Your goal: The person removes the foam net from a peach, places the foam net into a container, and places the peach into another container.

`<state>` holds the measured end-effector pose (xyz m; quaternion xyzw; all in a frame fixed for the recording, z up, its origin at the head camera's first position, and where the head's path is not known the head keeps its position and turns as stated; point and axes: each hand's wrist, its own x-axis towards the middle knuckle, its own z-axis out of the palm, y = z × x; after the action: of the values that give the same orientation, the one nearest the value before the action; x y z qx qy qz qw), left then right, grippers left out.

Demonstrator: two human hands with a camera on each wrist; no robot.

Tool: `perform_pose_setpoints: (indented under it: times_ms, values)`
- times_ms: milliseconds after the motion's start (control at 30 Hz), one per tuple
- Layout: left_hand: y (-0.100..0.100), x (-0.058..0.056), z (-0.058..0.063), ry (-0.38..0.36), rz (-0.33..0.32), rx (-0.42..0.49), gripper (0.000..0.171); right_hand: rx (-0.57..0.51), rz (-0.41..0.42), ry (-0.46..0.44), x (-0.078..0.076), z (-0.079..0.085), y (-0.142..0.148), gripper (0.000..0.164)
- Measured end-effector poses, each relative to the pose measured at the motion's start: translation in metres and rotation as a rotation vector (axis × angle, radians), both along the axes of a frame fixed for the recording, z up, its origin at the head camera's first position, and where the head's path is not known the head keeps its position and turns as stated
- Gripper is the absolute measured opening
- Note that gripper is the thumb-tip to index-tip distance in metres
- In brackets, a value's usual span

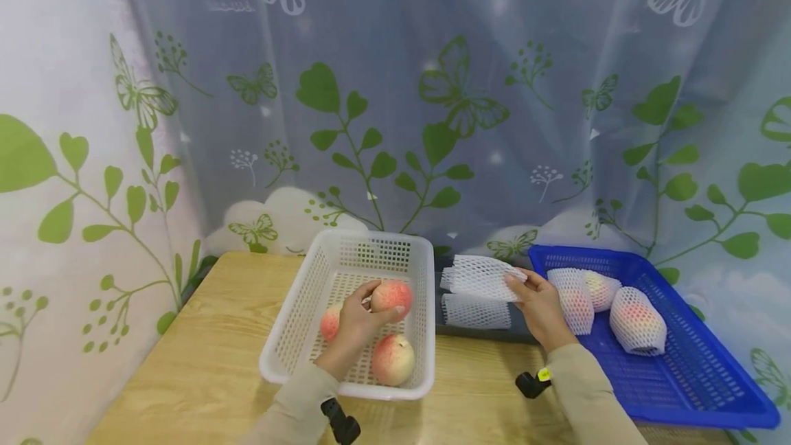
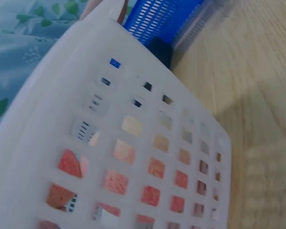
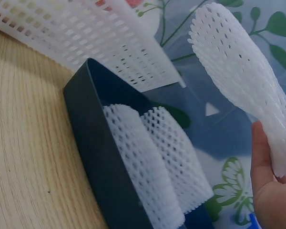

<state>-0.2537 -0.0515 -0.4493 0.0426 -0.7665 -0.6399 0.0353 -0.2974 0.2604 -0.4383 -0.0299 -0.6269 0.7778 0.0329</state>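
Inside the white basket (image 1: 272, 345), my left hand (image 1: 357, 325) grips a peach (image 1: 393, 299) with fingers and thumb round it. Two more peaches lie there: one near the front (image 1: 393, 360) and one partly hidden behind the hand (image 1: 330, 322). My right hand (image 1: 544, 307) pinches the end of a white foam net sleeve (image 1: 478, 276), raised above a dark box (image 3: 88, 143). More foam net sleeves (image 3: 138, 162) lie in that box. In the left wrist view the basket's wall (image 2: 148, 138) covers the hand; red peach skin shows through its holes.
At the right stands a blue basket (image 1: 711, 380) holding several peaches in foam nets (image 1: 638, 321). The baskets and the dark box share a wooden table (image 1: 204, 335). A curtain (image 1: 395, 88) with leaf and butterfly prints hangs close behind them.
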Motion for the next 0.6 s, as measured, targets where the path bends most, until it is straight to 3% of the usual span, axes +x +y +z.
perform_pose_setpoints:
  times_ms: [200, 367, 433, 600]
  values:
    - [0.000, 0.001, -0.004, -0.034, -0.009, -0.057, 0.068, 0.080, 0.010, -0.038, -0.011, -0.012, -0.006, 0.016]
    - [0.001, 0.000, -0.009, -0.060, -0.013, -0.069, 0.068, 0.196, 0.013, -0.103, -0.017, -0.028, -0.007, 0.050]
    - [0.000, 0.000, -0.011, -0.061, -0.009, -0.075, 0.067, 0.249, 0.019, -0.120, -0.019, -0.035, -0.008, 0.056]
    - [0.000, 0.000, -0.012, -0.055, 0.004, -0.111, 0.068, 0.413, -0.014, -0.095, -0.021, -0.049, -0.009, 0.049]
